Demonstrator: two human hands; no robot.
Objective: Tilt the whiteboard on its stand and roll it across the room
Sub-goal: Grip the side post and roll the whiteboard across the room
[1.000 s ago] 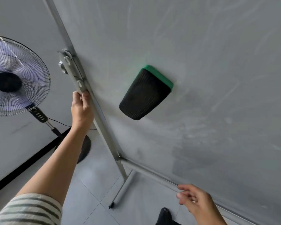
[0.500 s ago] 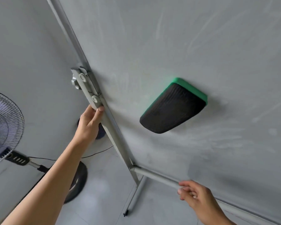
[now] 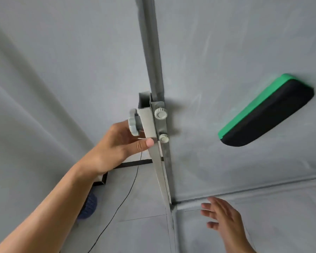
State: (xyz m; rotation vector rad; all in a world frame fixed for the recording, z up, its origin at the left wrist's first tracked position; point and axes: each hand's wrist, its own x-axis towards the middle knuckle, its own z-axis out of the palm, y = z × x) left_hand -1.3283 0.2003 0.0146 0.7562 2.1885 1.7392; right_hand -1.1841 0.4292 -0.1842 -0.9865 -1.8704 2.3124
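The whiteboard (image 3: 235, 42) fills the right half of the view, grey and smeared, with a black and green eraser (image 3: 266, 115) stuck to its face. Its metal stand post (image 3: 160, 168) runs down the board's left edge, with a bracket and grey knobs (image 3: 161, 114). My left hand (image 3: 120, 143) grips the stand post just below the bracket, thumb across its front, beside a side knob (image 3: 134, 123). My right hand (image 3: 224, 216) hovers open just under the board's bottom rail (image 3: 244, 192), touching nothing.
A grey wall (image 3: 53, 70) stands at the left, with a black skirting strip (image 3: 131, 164) at its foot. A thin black cable (image 3: 124, 198) trails over the grey tiled floor (image 3: 140, 225). A dark blue rounded object (image 3: 88, 207) shows behind my left forearm.
My left hand slid up the stand post to the bracket. My right hand let go of the bottom rail and opened. The view swung right; the fan has left the frame.
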